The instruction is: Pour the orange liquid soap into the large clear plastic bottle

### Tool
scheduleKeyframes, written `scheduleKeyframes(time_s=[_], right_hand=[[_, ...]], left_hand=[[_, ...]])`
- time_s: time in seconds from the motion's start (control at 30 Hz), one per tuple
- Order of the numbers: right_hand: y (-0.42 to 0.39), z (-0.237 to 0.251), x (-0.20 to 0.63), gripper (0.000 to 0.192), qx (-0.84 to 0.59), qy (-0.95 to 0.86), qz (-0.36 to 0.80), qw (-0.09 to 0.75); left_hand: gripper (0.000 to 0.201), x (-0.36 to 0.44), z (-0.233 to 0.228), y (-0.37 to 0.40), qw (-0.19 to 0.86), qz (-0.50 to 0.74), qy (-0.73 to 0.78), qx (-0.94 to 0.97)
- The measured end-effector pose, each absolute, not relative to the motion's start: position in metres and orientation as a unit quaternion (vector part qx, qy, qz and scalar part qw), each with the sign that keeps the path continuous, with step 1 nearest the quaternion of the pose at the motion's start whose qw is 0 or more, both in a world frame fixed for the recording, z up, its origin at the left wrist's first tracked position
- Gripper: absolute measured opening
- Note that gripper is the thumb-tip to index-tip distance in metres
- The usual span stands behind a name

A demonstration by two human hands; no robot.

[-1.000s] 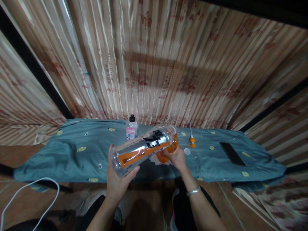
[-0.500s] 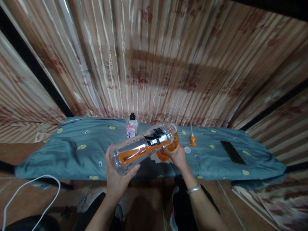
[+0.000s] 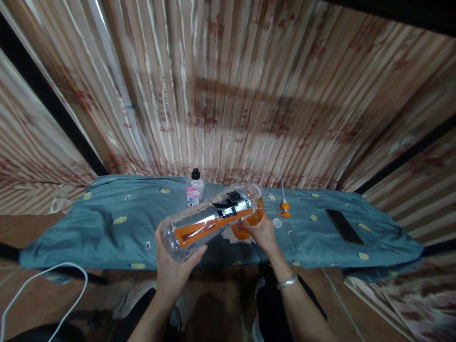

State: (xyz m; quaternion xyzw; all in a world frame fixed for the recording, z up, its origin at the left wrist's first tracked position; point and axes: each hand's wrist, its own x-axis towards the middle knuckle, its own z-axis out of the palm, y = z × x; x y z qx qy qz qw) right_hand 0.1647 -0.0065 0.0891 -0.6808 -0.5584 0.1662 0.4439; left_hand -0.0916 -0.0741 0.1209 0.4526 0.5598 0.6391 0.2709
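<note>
Plainly, clear bottle (image 3: 210, 221) tilted between left fingers (image 3: 160, 236), curled round base end; right fingers (image 3: 251, 228) wrapped round orange bottle (image 3: 240, 232).

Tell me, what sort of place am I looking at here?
Probably a small curtained-off corner, perhaps in a home, though I can't be sure. Striped, printed curtains hang around it, black bars run along them, and a patterned teal cloth covers the long, low surface.

The cloth-covered bench (image 3: 98, 240) carries an upright black-capped bottle (image 3: 194, 192). An orange pump (image 3: 284, 207), white disc (image 3: 277, 223) and phone (image 3: 344, 226) lie there.
</note>
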Motion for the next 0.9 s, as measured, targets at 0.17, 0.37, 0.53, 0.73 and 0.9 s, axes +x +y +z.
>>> scheduleKeyframes(time_s=[0.17,0.37,0.53,0.73,0.9], right_hand=[[-0.008,0.092,0.163,0.057,-0.675,-0.558,0.169,0.452],[-0.007,0.092,0.164,0.056,-0.687,-0.556,0.172,0.435],[-0.007,0.091,0.164,0.058,-0.686,-0.557,0.165,0.438],[-0.007,0.092,0.164,0.060,-0.687,-0.559,0.166,0.433],[-0.008,0.094,0.162,0.059,-0.682,-0.562,0.166,0.438]], left_hand=[[0.104,-0.091,0.126,-0.074,0.272,0.637,0.559,0.456],[0.101,-0.090,0.131,-0.075,0.271,0.633,0.565,0.455],[0.093,-0.088,0.136,-0.077,0.277,0.646,0.544,0.458],[0.097,-0.087,0.137,-0.075,0.279,0.647,0.550,0.449],[0.099,-0.089,0.135,-0.074,0.276,0.640,0.558,0.450]])
